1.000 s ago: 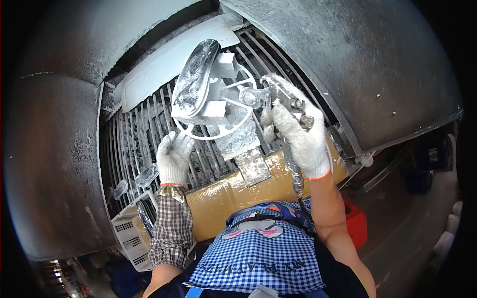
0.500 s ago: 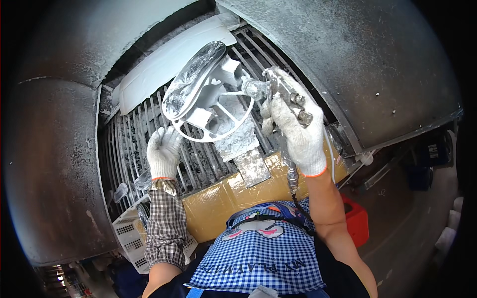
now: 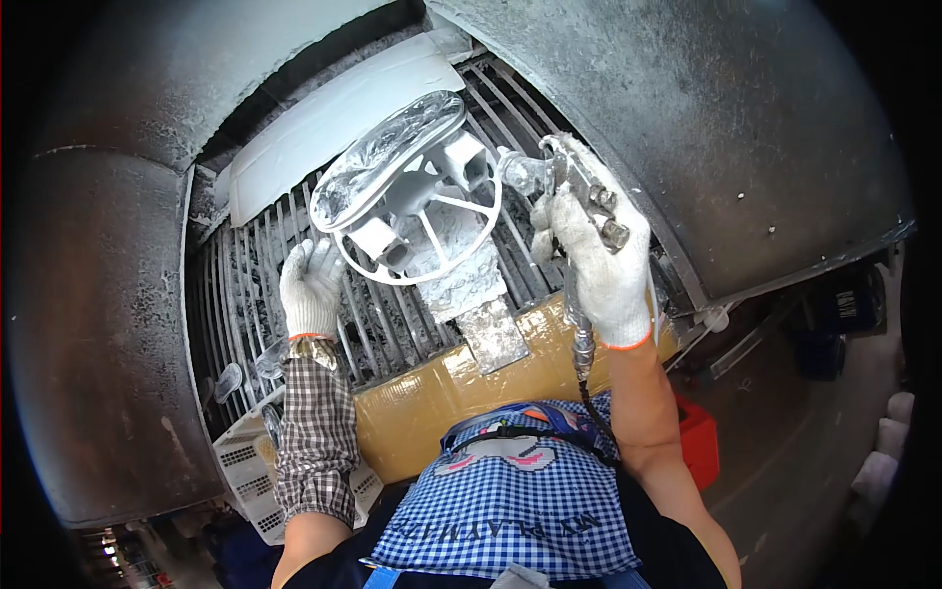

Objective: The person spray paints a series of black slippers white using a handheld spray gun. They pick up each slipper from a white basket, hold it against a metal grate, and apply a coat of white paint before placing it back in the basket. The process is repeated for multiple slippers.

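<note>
A white-dusted part (image 3: 429, 216) with a spoked ring and a glossy, dark-streaked oval face stands tilted above a dust-caked block (image 3: 461, 280) over the grate. My left hand (image 3: 312, 293), in a white knit glove, is at the part's lower left; its fingers stretch toward the oval's edge, and I cannot tell whether they touch it. My right hand (image 3: 603, 257), gloved likewise, wraps around a dusty air-powered hand tool (image 3: 608, 233) with metal knobs. The tool's round whitish head (image 3: 522, 172) points at the ring's right side, seemingly just apart from it. A hose fitting (image 3: 583, 348) hangs below.
Metal bars form a grate (image 3: 365, 329), edged in front by a tape-covered brown board (image 3: 412, 407). Dark metal walls (image 3: 108, 324) enclose both sides. A white sheet (image 3: 334, 123) lies behind. A white plastic basket (image 3: 240, 461) stands at lower left, a red container (image 3: 697, 442) at right.
The part has turned, so its oval face lies flatter across and its ring shows more fully. My right hand and the tool have shifted slightly right; my left hand has moved slightly left.
</note>
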`<state>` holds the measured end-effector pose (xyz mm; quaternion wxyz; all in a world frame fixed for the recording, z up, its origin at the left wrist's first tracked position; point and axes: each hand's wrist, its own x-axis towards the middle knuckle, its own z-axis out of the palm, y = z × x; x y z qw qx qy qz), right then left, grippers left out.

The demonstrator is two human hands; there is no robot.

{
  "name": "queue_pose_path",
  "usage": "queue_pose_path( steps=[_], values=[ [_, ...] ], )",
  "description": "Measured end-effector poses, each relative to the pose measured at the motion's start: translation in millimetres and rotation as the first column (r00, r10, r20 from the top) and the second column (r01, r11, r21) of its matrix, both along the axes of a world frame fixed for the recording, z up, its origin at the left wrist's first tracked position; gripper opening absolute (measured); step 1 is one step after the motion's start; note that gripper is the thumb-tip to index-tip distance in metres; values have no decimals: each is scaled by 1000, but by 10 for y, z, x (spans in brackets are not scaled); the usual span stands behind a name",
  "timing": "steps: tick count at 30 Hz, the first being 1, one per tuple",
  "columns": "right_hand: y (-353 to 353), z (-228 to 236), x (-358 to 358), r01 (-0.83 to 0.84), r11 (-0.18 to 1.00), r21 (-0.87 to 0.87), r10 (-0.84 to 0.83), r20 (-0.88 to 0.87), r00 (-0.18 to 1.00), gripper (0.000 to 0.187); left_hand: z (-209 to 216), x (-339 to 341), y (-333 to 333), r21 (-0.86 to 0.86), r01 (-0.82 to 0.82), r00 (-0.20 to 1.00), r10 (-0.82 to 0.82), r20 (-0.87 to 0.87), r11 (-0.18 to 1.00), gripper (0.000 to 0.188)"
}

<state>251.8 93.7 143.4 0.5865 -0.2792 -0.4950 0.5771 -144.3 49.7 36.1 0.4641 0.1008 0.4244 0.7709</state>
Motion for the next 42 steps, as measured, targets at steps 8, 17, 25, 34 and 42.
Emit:
queue_pose_path(
  steps=[8,17,25,34,42],
  values=[
    [81,13,-52,170,983,66,-176,86,981,54,-81,515,-282,-50,86,996,-88,-30,995,23],
    [-133,27,-348,-54,992,117,32,180,983,55,-162,1198,-520,-39,218,959,-206,194,975,41],
    [-377,134,-478,-195,975,103,179,148,973,54,-156,1295,-485,82,241,927,-255,277,967,43],
    [-313,126,-298,-77,997,-14,78,132,988,56,-118,1236,-505,59,207,937,-216,275,976,39],
    [-226,97,-150,1,1000,-26,0,31,1000,55,62,1213,-524,18,177,956,-176,236,984,36]
  ],
)
